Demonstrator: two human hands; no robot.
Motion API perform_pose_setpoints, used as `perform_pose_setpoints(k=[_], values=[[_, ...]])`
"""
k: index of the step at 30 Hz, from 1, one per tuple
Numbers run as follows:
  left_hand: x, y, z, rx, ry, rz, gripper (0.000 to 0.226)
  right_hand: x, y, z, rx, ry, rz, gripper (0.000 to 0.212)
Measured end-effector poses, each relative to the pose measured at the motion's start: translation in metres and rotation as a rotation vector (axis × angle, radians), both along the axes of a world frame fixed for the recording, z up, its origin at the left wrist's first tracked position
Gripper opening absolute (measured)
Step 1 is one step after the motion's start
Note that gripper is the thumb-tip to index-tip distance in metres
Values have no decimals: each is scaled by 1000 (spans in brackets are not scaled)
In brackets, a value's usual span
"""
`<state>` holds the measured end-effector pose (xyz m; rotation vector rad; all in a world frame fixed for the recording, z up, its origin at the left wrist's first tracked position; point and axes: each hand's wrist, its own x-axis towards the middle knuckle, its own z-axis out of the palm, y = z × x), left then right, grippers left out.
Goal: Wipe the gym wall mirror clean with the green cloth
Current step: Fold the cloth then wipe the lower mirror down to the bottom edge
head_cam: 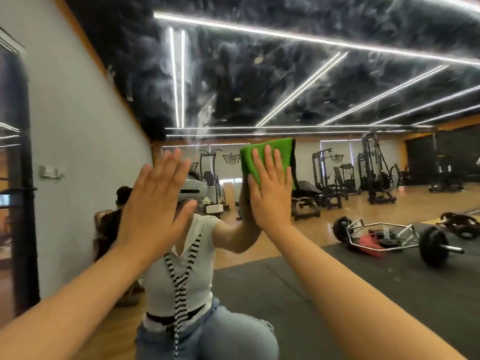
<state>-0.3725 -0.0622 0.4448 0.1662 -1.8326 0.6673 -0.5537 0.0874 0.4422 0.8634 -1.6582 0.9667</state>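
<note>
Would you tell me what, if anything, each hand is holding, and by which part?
The right hand presses the green cloth against the mirror, palm on its lower half, fingers straight. The left hand holds nothing.

Cloth: bright green. Reflected shirt: white, with black-and-white striped cord. Floor mat: dark grey.

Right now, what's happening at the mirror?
A person's right hand presses the green cloth flat against the mirror, fingers straight. The left hand is raised beside it, open and holding nothing; whether it touches the glass is unclear. The upper glass shows cloudy streaks above the cloth.
</note>
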Motion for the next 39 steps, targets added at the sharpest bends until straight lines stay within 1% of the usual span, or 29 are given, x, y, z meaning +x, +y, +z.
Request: perform_pose_setpoints(k=[1, 3, 5, 7, 9, 10, 12, 14, 15, 16, 17, 19, 21, 23, 25, 26, 27, 30, 31, 32, 33, 35, 37, 38, 39], values=[[-10, 11, 6, -3, -7, -12, 73, 11, -10, -4, 41, 41, 30, 59], [-24, 28, 16, -34, -38, -27, 71, 15, -18, -28, 174, 240, 73, 55], [-31, 36, 21, -109, -78, -38, 69, -9, 0, -53, 296, 415, 14, 55], [-35, 37, 22, -183, -116, -32, 68, -39, 30, -66, 348, 472, -47, 58], [-37, 33, 20, -239, -151, -4, 67, -60, 59, -73, 354, 408, -94, 59], [-41, 30, 18, -253, -163, 8, 67, -69, 73, -70, 323, 348, -106, 59], [-50, 29, 13, -243, -161, 13, 66, -76, 86, -61, 173, 128, -96, 57], [-62, 32, 8, -182, -118, -2, 67, -59, 70, -50, -26, -99, -63, 56], [-69, 34, 6, -145, -91, -14, 68, -46, 53, -50, -63, -119, -49, 56], [-76, 36, 2, -117, -74, -25, 68, -33, 35, -57, -62, -52, -47, 58], [-83, 38, -3, -102, -73, -31, 69, -23, 19, -68, -18, 67, -45, 60], [-95, 37, -15, -133, -105, -25, 68, -25, 12, -93, 139, 308, -44, 59], [-102, 34, -26, -188, -134, 0, 69, -55, 38, -104, 273, 465, -71, 59], [-102, 33, -29, -198, -124, 20, 70, -86, 73, -107, 391, 529, -139, 66], [-101, 34, -29, -194, -104, 32, 71, -114, 103, -109, 413, 486, -169, 68], [-100, 35, -29, -191, -101, 33, 72, -129, 116, -109, 372, 437, -170, 66], [-100, 37, -29, -190, -103, 28, 72, -142, 128, -108, 294, 364, -167, 65], [-100, 39, -30, -186, -107, 17, 73, -151, 134, -105, -71, -18, -75, 64], [-100, 39, -30, -187, -103, 18, 73, -142, 123, -104, -158, -98, -40, 64], [-100, 38, -30, -191, -98, 23, 74, -129, 107, -107, -176, -104, -23, 66], [-99, 38, -30, -194, -96, 33, 74, -114, 90, -114, -127, -35, -26, 69], [-99, 38, -31, -198, -101, 60, 74, -92, 68, -136, 87, 219, -10, 78], [-100, 42, -33, -183, -93, 77, 74, -106, 84, -145, 279, 425, -17, 85], [-101, 44, -34, -162, -83, 84, 75, -124, 100, -143, 323, 463, -42, 84], [-103, 47, -36, -137, -77, 86, 76, -144, 119, -142, 309, 433, -80, 82]])
